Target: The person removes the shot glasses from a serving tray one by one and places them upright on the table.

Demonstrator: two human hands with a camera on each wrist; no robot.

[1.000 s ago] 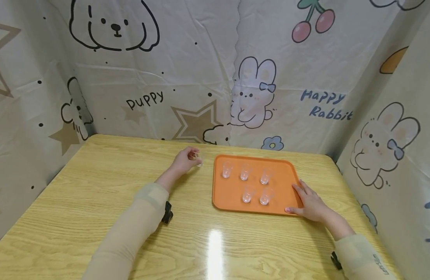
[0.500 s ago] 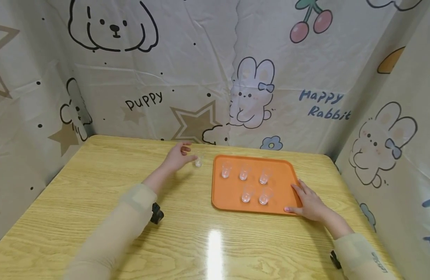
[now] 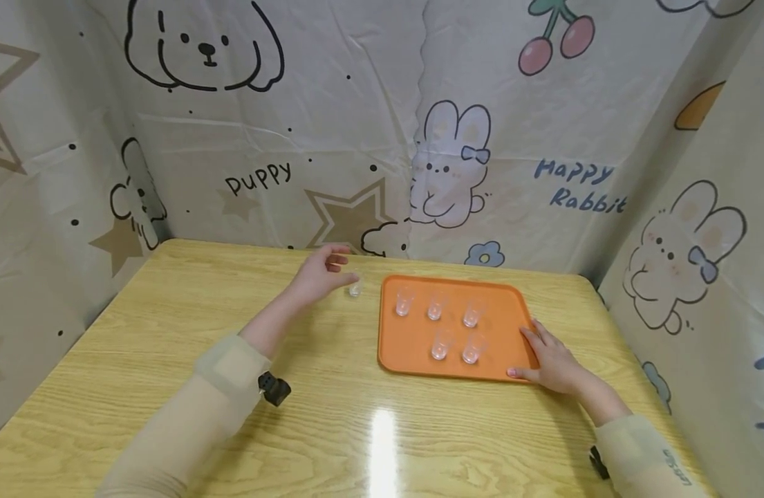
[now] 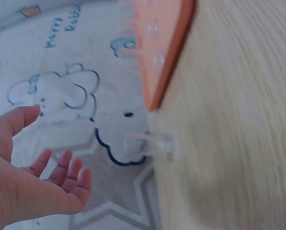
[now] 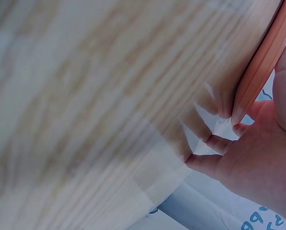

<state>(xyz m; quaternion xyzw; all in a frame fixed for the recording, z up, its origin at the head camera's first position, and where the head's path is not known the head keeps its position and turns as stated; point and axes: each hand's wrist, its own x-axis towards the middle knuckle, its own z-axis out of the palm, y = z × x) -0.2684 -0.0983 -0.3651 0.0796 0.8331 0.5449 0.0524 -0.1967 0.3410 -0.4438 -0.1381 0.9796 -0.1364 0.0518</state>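
In the head view, my left hand [image 3: 321, 277] hovers over the table's far side, its fingers spread and holding nothing. Just right of its thumb, a small clear cup [image 3: 355, 288] stands upright on the table. The left wrist view shows a gap between that cup [image 4: 162, 143] and the hand [image 4: 42, 182]. Several similar clear cups [image 3: 403, 303] stand in two rows on an orange tray [image 3: 400, 349]. My right hand [image 3: 556, 363] rests at the tray's front right corner, fingers spread, thumb on the rim. In the right wrist view, some fingertips [image 5: 193, 162] touch the table beside the tray rim.
The wood-grain table [image 3: 232, 311] reaches back to a cloth backdrop [image 3: 332, 138] with cartoon prints, which also hangs along both sides. A strip of light reflects off the table in front of the tray.
My left hand has let go of the small clear cup and drawn back to the left, then shifted slightly toward the cup again. The right hand and tray have stayed put.
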